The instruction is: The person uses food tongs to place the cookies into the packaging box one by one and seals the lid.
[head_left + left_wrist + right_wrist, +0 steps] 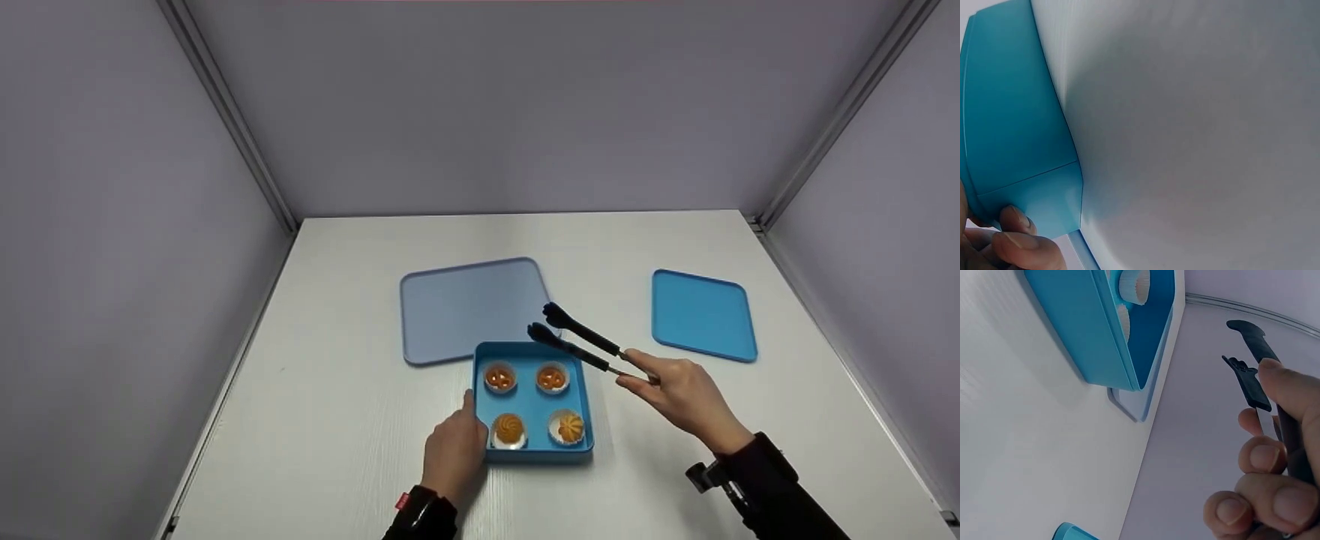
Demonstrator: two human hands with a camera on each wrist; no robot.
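head view: tongs (581, 341) in right hand (679, 397), above box (534, 450).

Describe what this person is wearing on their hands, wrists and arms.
Both hands are bare, with no gloves or rings visible. The left hand comes out of a dark sleeve, with a black wrist strap bearing a small red tag. The right hand also comes out of a dark sleeve, and a black mount juts from that wrist.
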